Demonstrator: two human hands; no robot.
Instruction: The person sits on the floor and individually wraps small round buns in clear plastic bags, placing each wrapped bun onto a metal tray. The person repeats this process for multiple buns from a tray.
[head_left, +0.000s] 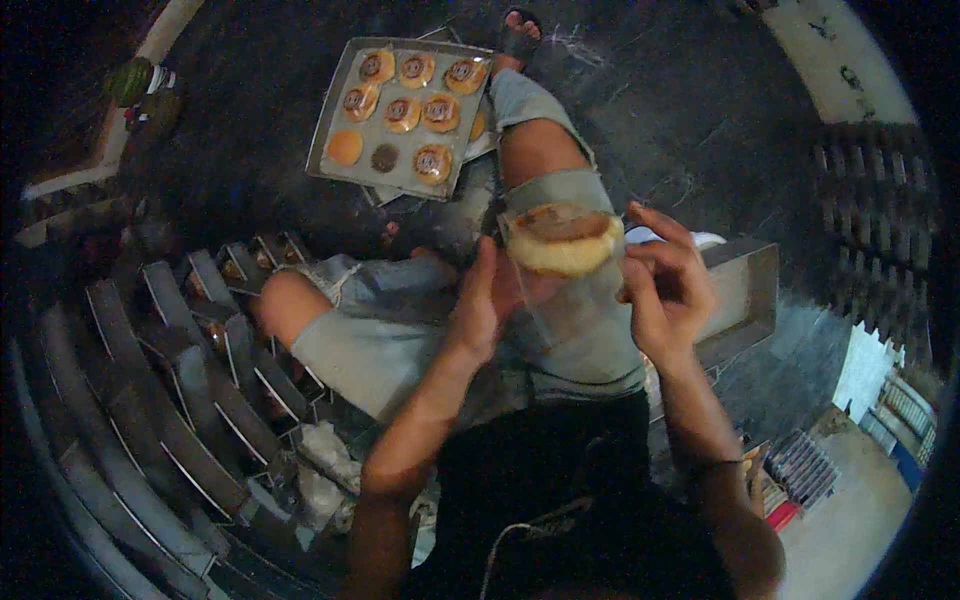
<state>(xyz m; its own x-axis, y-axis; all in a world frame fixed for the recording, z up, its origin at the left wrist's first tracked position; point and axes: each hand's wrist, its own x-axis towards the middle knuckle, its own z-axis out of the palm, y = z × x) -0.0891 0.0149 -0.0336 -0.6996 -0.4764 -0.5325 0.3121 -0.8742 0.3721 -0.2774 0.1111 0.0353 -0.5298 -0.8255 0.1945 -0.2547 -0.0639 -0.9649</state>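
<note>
A round golden bun with a brown top is held up in front of my lap, inside a clear plastic bag that hangs below it. My left hand is closed on the bagged bun from the left, its fingers partly hidden behind. On the other side my right hand has its thumb and bent fingers pinched at the bag's right edge, with the index finger raised. Beyond my knees lies a metal tray with several similar buns marked with dark rounds, one plain orange bun and a dark round item.
Rows of metal pans crowd the left side, some with wrapped things inside. A long metal tray stands by my right thigh. Crumpled clear plastic lies at lower left. Dark slatted racks stand far right.
</note>
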